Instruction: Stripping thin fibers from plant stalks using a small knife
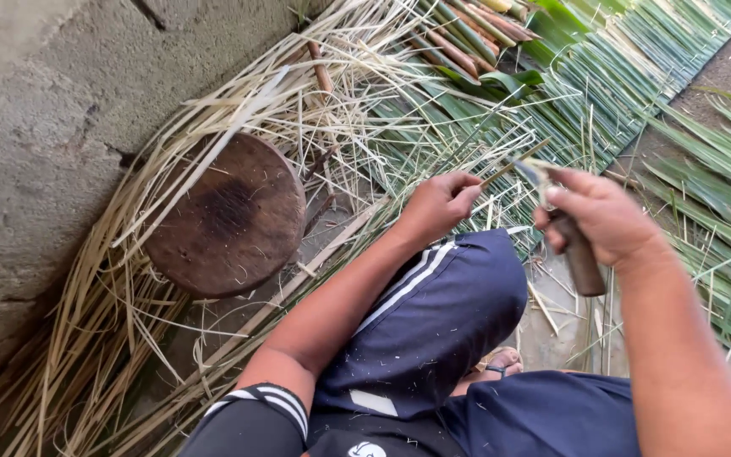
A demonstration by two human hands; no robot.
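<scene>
My left hand (440, 201) pinches a thin leaf midrib stick (513, 165) that slants up to the right. My right hand (604, 216) is closed around the brown wooden handle of a knife (581, 258). The knife's blade (533, 173) points up and left and meets the stick just right of my left fingers. Both hands hover above my knee in dark blue shorts with white stripes (433, 313).
A round brown wooden block (228, 216) lies at the left among heaps of pale dry strips (129, 279). Green palm leaves (636, 76) cover the ground at top right and right. A rough concrete wall (35, 127) runs along the left. A sandalled foot (501, 362) shows below my knee.
</scene>
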